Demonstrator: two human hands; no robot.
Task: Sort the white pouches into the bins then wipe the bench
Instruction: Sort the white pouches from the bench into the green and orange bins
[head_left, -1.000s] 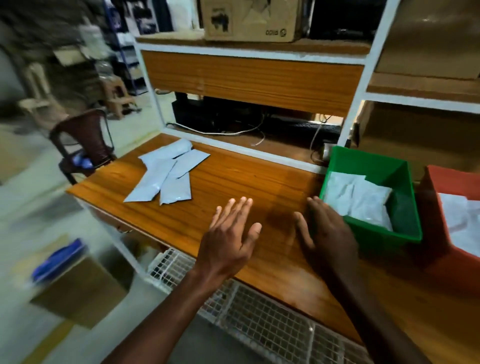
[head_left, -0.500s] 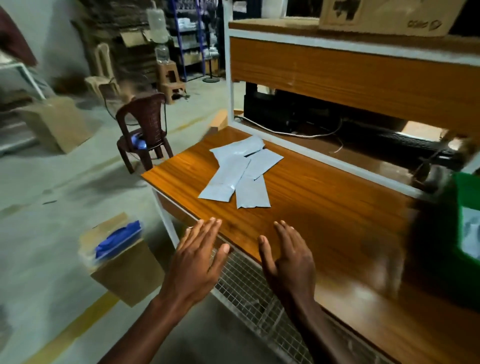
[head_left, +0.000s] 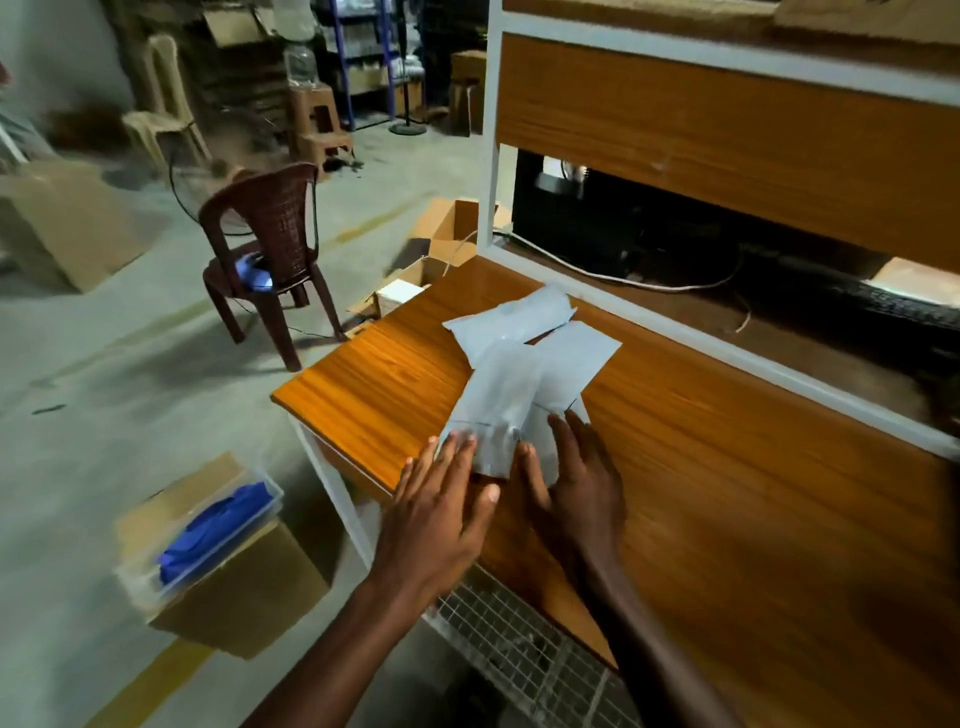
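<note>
Wooden bench (head_left: 727, 467): hands (head_left: 441, 509) partly hide overlapping pouches (head_left: 524, 364).

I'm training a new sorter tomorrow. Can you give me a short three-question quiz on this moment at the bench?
1. True or false: both hands have reached the white pouches on the bench.
2. Which hand's fingers lie on the near end of the front pouch: A) left hand B) right hand C) neither?
3. Fill in: the brown chair stands on the ____ beyond the bench's left end.

Key: 1 true. 2 A. 3 floor.
</note>
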